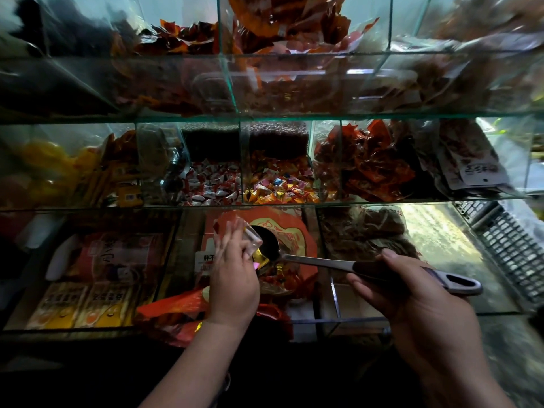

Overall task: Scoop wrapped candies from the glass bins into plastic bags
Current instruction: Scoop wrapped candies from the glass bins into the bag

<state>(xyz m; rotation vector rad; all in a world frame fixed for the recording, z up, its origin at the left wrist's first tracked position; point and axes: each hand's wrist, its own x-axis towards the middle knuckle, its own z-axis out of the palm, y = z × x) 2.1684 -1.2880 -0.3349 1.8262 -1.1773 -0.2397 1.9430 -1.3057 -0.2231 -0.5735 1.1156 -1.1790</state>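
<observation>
Gripping long dark-handled steel scoop (338, 265) in curled right hand (412, 293), angling gold-wrapped candies (260, 259) toward crinkled clear plastic bag (250, 237), pinched open with left hand (232, 278), likely to catch them.

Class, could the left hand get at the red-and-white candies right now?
Probably not: the left hand grips a clear bag at the spoon, and glass seems to front the red-and-white candies.

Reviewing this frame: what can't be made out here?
Head view only.
What the ladle holds: its bowl is dark and partly behind the left hand and the bag.
How full the bag is: the left hand covers part of it, and the clear plastic blends into the red packets behind.
What fills the top-shelf bins: blurred, with glare on the glass.
</observation>
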